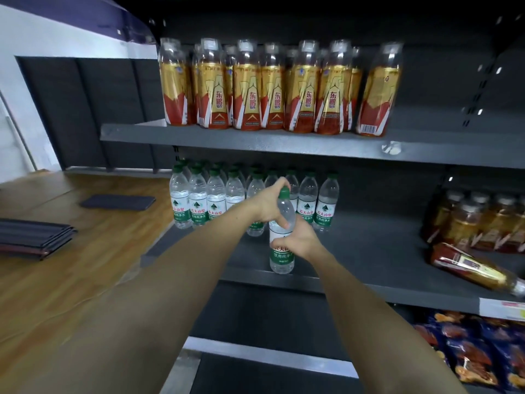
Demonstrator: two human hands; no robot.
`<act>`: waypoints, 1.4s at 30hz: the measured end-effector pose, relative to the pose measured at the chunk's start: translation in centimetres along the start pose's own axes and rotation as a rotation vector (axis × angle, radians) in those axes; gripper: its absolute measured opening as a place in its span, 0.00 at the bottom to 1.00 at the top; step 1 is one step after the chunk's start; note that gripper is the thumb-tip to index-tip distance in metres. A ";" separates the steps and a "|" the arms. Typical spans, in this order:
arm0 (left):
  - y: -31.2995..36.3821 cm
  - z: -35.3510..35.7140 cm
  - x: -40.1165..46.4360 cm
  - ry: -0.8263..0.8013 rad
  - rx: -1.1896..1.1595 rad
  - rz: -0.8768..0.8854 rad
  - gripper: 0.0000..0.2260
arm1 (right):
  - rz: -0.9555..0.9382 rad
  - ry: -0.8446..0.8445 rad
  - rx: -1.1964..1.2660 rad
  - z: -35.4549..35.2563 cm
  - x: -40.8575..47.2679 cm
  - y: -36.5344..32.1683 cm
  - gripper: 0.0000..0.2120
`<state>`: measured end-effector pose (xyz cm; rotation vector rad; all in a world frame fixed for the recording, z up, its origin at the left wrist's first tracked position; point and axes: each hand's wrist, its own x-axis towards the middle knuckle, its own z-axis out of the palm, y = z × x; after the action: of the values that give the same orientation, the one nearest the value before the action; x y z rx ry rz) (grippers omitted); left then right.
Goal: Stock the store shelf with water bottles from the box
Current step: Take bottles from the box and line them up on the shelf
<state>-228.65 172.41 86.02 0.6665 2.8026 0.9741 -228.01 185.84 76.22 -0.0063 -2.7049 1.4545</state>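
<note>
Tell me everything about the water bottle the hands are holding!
The bottle is clear plastic with a green cap and a white and green label with red characters. It looks full of water. It stands upright near the front edge of the middle shelf, in front of the rows of matching bottles. The left hand holds it near the neck, fingers at the cap; the right hand grips its middle, covering part of the label.

Green-capped clear water bottle [281,231], green-white label; dark grey shelf [377,251].
</note>
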 end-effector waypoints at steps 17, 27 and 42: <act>-1.2 1.2 9.3 0.206 0.144 -0.258 0.35 | 0.026 -0.174 -0.176 -5.1 9.3 5.0 0.38; -3.8 2.3 14.9 0.156 0.322 -0.362 0.33 | -0.035 -0.223 -0.221 -4.9 13.3 7.3 0.31; -4.2 2.3 16.2 0.212 0.475 -0.258 0.42 | -0.060 -0.204 -0.241 -5.1 14.4 6.5 0.23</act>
<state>-244.29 177.79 82.43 0.2313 3.2312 0.3509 -242.20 194.17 74.44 0.2197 -2.9976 1.1640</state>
